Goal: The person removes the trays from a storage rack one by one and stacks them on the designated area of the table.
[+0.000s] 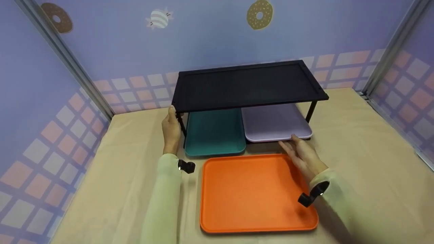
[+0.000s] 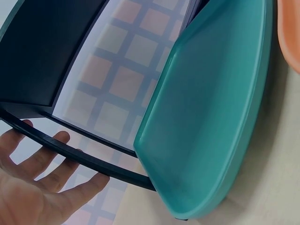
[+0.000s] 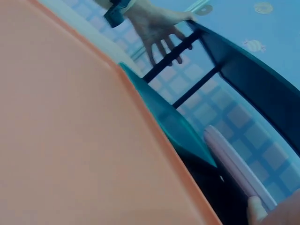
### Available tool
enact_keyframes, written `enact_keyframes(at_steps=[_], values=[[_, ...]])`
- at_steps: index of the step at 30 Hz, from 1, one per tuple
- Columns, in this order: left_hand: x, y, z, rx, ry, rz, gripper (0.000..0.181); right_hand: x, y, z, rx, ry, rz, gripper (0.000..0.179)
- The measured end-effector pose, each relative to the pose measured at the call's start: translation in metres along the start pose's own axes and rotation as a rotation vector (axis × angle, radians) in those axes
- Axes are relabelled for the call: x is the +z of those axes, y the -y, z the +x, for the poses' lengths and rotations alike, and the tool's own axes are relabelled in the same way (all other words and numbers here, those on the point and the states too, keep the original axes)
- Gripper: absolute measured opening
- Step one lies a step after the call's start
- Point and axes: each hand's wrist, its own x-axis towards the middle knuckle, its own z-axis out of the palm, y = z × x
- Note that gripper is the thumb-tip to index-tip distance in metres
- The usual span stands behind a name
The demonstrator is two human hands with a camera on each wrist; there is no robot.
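A tan cloth (image 1: 129, 189) was spread beneath the black rack (image 1: 249, 84), and behind the rack a lavender wall (image 1: 210, 37) was patterned with pink and white squares. Above the rack, two doughnuts (image 1: 251, 17) and one striped sweet (image 1: 159, 18) were printed on that wall; well out to either side of it, two grey posts (image 1: 393, 51) were seen.

One rack and three trays were counted. The teal tray (image 1: 215, 134) was placed under the rack's left half, the lilac tray (image 1: 274, 122) under its right half, and the orange tray (image 1: 254, 193) just in front of it.

At the rack's front left corner, a leg (image 2: 79, 157) was touched by the left hand (image 1: 172, 130), fingers spread. Below the rack's front edge, the lilac rim was pinched by the right hand (image 1: 303, 156).
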Motion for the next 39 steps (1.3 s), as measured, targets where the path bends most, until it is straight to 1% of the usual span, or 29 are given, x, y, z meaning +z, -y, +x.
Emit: enact_keyframes(at_steps=[2, 5, 10, 14, 17, 25, 28, 33, 35, 39], values=[[0.000, 0.000, 0.000, -0.003, 0.003, -0.002, 0.063, -0.001, -0.004, 0.001, -0.038, -0.005, -0.036, 0.076], [0.000, 0.000, 0.000, -0.010, 0.007, -0.003, 0.064, -0.004, -0.009, 0.003, -0.080, -0.006, -0.075, 0.072], [-0.001, -0.001, -0.001, -0.014, 0.003, 0.016, 0.065, -0.006, -0.013, 0.005, -0.089, -0.006, -0.088, 0.066], [-0.001, -0.001, -0.001, -0.005, -0.010, 0.033, 0.063, -0.004, -0.013, 0.005, -0.072, -0.014, -0.087, 0.072], [0.000, -0.001, 0.000, -0.001, -0.013, 0.035, 0.062, -0.002, -0.013, 0.005, -0.070, -0.007, -0.078, 0.072], [0.001, 0.000, 0.000, -0.006, -0.007, 0.017, 0.063, 0.001, -0.010, 0.000, -0.129, 0.058, -0.019, 0.063], [0.001, -0.001, 0.001, -0.016, -0.011, 0.013, 0.063, 0.002, -0.011, -0.003, -0.154, 0.073, -0.045, 0.064], [0.001, -0.002, 0.000, -0.013, 0.011, -0.005, 0.065, 0.000, -0.014, -0.006, -0.191, 0.086, -0.126, 0.062], [0.000, -0.002, 0.000, -0.011, 0.021, -0.004, 0.066, -0.002, -0.015, -0.007, -0.197, 0.092, -0.142, 0.060], [0.000, -0.002, 0.000, -0.005, 0.016, 0.010, 0.065, -0.003, -0.014, -0.010, -0.204, 0.104, -0.155, 0.059]])
